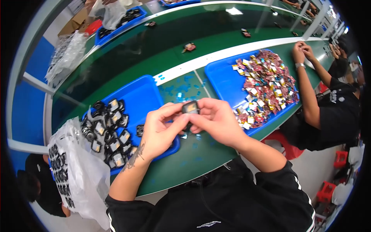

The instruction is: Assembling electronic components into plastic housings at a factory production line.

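Forearms reach in from the lower edge in short black sleeves, angled inward so that the hands meet near the middle. The left one bears a dark tattoo by the wrist and slants up to the right; the other slants up to the left. Left hand and right hand together pinch a small, black, squarish casing with a tan patch, thumbs almost meeting at its lower edge, index fingers bent along its sides, remaining fingers curled toward the palms. The casing is held above a green worktop, between two trays.

On the left, a blue rectangular plastic tray carries a heap of similar black casings; a translucent white plastic bag hangs beside it. To the right, a second blue tray carries a pile of small reddish, yellow and silvery parts. Blue scraps lie scattered beyond the hands. Farther right, a co-worker's hands are close together.
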`<state>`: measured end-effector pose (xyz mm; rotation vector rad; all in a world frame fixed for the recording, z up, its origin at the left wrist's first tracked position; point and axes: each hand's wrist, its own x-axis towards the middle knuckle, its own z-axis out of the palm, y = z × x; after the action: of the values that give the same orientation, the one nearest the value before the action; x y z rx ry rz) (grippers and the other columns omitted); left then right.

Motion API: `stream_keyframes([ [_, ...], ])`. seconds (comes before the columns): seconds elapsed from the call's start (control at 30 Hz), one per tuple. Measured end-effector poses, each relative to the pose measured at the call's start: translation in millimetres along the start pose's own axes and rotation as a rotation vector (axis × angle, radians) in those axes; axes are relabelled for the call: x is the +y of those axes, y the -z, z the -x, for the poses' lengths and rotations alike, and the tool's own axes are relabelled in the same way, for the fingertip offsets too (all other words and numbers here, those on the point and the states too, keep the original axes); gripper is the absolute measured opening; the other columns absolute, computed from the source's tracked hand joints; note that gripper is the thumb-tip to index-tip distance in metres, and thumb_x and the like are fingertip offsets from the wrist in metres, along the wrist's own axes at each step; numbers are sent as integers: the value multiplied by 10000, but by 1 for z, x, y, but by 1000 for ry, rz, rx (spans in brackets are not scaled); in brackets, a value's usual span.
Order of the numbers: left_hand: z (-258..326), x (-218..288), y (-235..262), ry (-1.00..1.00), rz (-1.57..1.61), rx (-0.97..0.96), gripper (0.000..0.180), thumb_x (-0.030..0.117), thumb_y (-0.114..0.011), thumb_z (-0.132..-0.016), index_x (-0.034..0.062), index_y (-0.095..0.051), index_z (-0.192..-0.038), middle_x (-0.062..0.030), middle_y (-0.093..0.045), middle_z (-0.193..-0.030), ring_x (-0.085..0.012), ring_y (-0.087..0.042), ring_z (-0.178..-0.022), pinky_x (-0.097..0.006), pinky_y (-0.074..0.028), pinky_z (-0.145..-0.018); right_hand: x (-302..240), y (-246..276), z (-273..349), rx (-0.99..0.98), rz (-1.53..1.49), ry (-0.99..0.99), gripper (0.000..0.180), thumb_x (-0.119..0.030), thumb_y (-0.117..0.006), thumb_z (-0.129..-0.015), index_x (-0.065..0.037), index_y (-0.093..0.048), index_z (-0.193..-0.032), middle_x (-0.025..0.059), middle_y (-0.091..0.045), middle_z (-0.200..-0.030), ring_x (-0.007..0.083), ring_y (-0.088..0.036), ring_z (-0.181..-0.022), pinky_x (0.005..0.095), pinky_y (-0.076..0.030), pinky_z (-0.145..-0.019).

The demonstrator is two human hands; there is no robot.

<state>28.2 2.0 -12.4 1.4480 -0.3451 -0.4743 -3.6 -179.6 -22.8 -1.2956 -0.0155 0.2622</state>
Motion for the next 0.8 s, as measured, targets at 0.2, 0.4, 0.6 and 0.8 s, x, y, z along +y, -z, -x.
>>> stream_keyframes([
  [0.2,7,-12,-15,129,244,192,167,61,-534,-967,-60,-623,-1038,-142,-691,-920,-217,-714,-751,-282,-605,-665,-24,53,24,112,941,338,104,-120,-684,-854,-29,-669,-904,147,-679,-832,310,-661,-759,378,-518,-675],
  [0.4,3,-17,-19,111,241,142,143,114,-565,-971,-16,-528,-1018,-170,-683,-927,-225,-715,-807,-286,-603,-711,-39,130,46,92,1469,170,176,-105,-754,-752,-40,-654,-882,112,-639,-813,290,-641,-774,399,-516,-707],
  [0.6,8,-14,-15,107,227,104,239,125,-554,-981,5,-504,-1181,-161,-668,-998,-169,-681,-771,-254,-569,-666,-44,120,46,142,1086,83,139,-17,-724,-797,-27,-607,-872,26,-598,-798,121,-581,-714,264,-467,-629],
  [0.8,8,-11,-19,-107,-130,18,246,100,-539,-975,16,-651,-1178,-38,-582,-1018,-79,-552,-809,-224,-485,-660,-50,89,54,167,475,104,112,36,-690,-835,14,-588,-875,8,-619,-808,20,-574,-705,175,-464,-612],
])
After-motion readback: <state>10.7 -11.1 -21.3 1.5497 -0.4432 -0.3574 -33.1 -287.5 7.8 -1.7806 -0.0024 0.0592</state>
